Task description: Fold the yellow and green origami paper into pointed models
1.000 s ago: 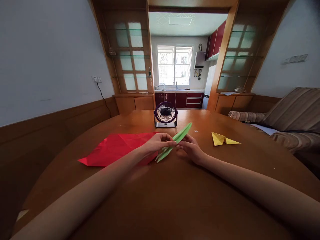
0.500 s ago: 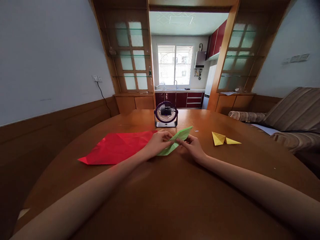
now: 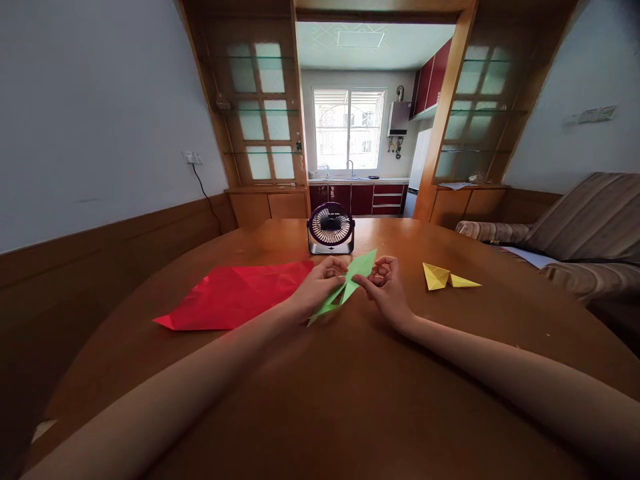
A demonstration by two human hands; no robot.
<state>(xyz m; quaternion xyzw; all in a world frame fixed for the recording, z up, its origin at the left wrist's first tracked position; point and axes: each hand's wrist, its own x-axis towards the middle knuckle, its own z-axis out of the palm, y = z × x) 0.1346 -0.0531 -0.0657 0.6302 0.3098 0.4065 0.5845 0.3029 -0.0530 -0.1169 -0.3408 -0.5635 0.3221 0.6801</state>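
Observation:
A folded green paper, long and pointed at both ends, is held just above the round wooden table. My left hand pinches its left side near the middle. My right hand pinches its right edge, fingers curled. The paper's upper flap is spread wider than its lower tip, which points down toward the table.
A creased red paper sheet lies flat to the left of my hands. A folded yellow paper rests to the right. A small dark desk fan stands behind the hands. A striped sofa sits at the right.
The green paper was a narrow strip held slanted; both hands have worked it and its upper part now spreads open wider. The hands shifted slightly up and apart.

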